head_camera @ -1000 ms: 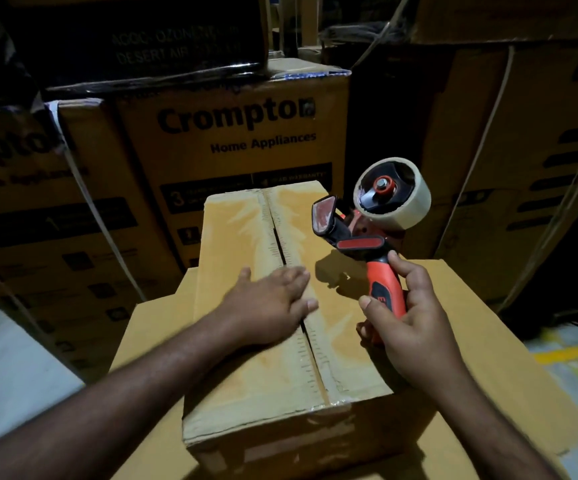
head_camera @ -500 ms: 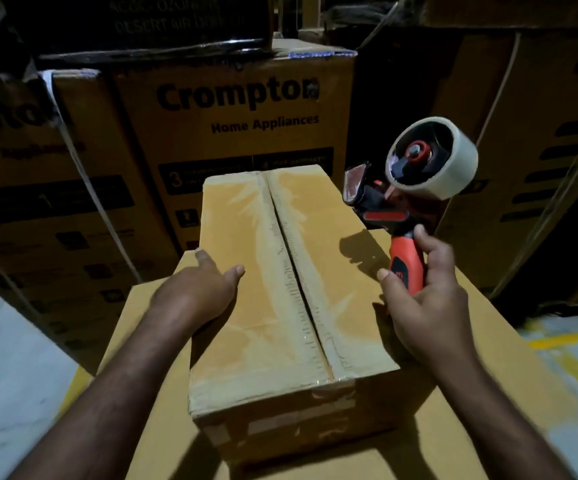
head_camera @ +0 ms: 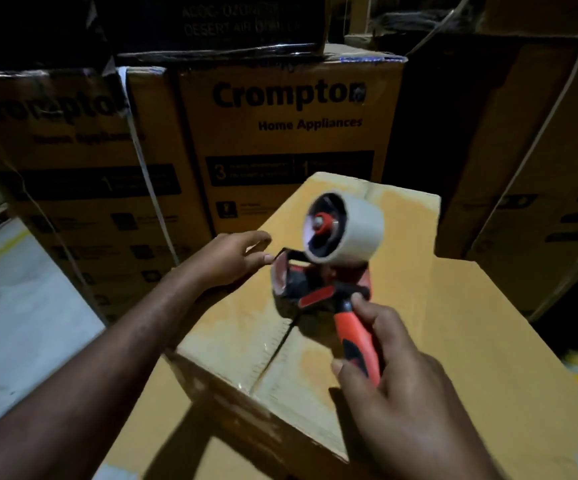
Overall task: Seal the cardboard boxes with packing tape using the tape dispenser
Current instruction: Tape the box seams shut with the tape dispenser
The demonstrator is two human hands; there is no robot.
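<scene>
Tape lies glossy along the centre seam of the small cardboard box, which sits on a larger carton, so this top looks sealed, though its far end hides behind the tape dispenser. The right hand grips the dispenser's orange handle, holding it over the box top; the left hand hovers at the box's left edge, fingers loosely spread, grasping nothing. Further boxes probably remain.

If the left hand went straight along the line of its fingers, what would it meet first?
Probably the front end of the tape dispenser, held by the right hand, just beyond the left hand; depth unclear.
</scene>
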